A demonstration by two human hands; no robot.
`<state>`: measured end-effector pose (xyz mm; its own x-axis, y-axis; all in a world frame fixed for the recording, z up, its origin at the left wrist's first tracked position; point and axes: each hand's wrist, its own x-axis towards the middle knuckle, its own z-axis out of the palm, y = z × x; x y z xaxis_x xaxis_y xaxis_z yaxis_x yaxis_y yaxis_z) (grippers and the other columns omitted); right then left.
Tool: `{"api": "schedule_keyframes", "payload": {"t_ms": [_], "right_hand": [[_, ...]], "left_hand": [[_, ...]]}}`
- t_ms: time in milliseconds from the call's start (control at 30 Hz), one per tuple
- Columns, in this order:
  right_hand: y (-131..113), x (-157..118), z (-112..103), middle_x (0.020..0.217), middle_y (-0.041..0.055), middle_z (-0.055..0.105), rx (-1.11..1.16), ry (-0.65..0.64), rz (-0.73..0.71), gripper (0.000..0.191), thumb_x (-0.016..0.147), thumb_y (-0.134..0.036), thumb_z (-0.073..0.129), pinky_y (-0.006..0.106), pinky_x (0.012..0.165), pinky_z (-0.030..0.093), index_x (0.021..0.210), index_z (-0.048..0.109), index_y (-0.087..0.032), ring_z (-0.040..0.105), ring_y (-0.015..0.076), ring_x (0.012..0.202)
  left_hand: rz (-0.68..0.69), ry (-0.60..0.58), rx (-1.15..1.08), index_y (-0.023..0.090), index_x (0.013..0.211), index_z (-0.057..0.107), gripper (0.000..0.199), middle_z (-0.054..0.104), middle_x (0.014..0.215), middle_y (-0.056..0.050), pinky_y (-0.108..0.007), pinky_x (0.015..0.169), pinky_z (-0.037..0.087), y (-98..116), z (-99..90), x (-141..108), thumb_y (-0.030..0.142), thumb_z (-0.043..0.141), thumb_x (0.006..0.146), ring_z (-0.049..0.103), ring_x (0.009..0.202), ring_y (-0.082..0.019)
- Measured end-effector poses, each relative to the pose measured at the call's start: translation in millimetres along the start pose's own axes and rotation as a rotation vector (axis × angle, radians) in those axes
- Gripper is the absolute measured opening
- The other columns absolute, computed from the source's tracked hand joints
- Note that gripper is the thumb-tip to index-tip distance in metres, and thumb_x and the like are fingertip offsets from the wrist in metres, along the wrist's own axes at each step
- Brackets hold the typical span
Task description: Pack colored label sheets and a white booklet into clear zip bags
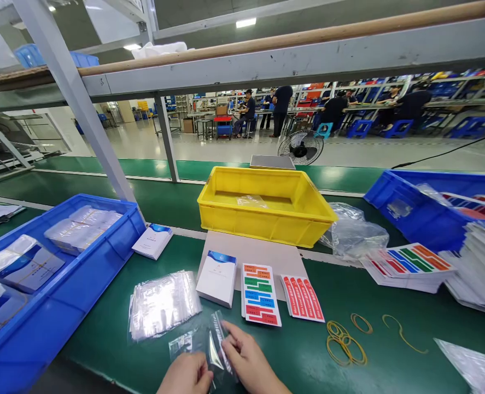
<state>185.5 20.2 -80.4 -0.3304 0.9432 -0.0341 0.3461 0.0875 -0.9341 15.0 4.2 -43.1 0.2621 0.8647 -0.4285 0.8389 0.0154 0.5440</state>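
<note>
Near the front edge of the green table, my left hand is closed on a clear plastic bag. My right hand pinches the same bag by its right side, close to the left hand. Just behind them, to the left, lies a pile of clear bags. A stack of white booklets with blue tops stands behind the hands. To its right are a stack of multicoloured sticker sheets and a few red sticker sheets.
A yellow bin holds a clear bag. Blue bins stand left and right. Yellow rubber bands lie at the right, before more sticker sheets. A metal post rises at left; people sit and stand far behind.
</note>
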Motion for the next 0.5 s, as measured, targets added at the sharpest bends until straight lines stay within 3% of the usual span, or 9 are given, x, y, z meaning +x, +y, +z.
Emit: {"api": "schedule_keyframes", "payload": {"t_ms": [133, 267, 400, 500], "right_hand": [[9.0, -4.2, 2.3, 0.077, 0.0085, 0.069, -0.346, 0.152, -0.235, 0.036, 0.087, -0.020, 0.033, 0.030, 0.062, 0.051, 0.112, 0.058, -0.014, 0.065, 0.0200, 0.067], [11.5, -10.3, 3.3, 0.082, 0.0108, 0.066, -0.487, 0.209, -0.426, 0.038, 0.083, -0.011, 0.033, 0.028, 0.061, 0.053, 0.114, 0.056, -0.014, 0.064, 0.0197, 0.070], [-1.7, -11.8, 0.5, 0.083, 0.0095, 0.063, -0.433, 0.159, -0.443, 0.035, 0.081, -0.012, 0.038, 0.029, 0.064, 0.053, 0.111, 0.055, -0.015, 0.061, 0.0195, 0.073], [-9.2, -10.7, -3.2, 0.078, 0.0061, 0.061, -0.381, 0.124, -0.391, 0.023, 0.078, -0.015, 0.045, 0.027, 0.062, 0.051, 0.096, 0.059, -0.017, 0.060, 0.0181, 0.070]], "left_hand": [[0.095, 0.104, -0.228, 0.018, 0.065, 0.054, 0.022, 0.058, 0.062, 0.000, -0.023, 0.056, 0.034, 12.7, 11.0, 9.4, 0.032, 0.046, 0.080, 0.050, 0.060, -0.015], [0.148, 0.235, -0.494, 0.017, 0.068, 0.056, 0.030, 0.058, 0.067, -0.001, -0.024, 0.062, 0.038, 24.4, 13.1, 17.9, 0.039, 0.042, 0.083, 0.050, 0.064, -0.015], [0.091, 0.255, -0.583, 0.019, 0.053, 0.044, 0.039, 0.043, 0.050, 0.004, -0.023, 0.053, 0.035, 29.1, 14.6, 23.0, 0.043, 0.038, 0.083, 0.042, 0.052, -0.013], [0.082, 0.283, -0.583, 0.019, 0.052, 0.043, 0.037, 0.043, 0.052, 0.004, -0.023, 0.053, 0.034, 26.8, 17.0, 23.8, 0.044, 0.041, 0.080, 0.042, 0.054, -0.013]]}}
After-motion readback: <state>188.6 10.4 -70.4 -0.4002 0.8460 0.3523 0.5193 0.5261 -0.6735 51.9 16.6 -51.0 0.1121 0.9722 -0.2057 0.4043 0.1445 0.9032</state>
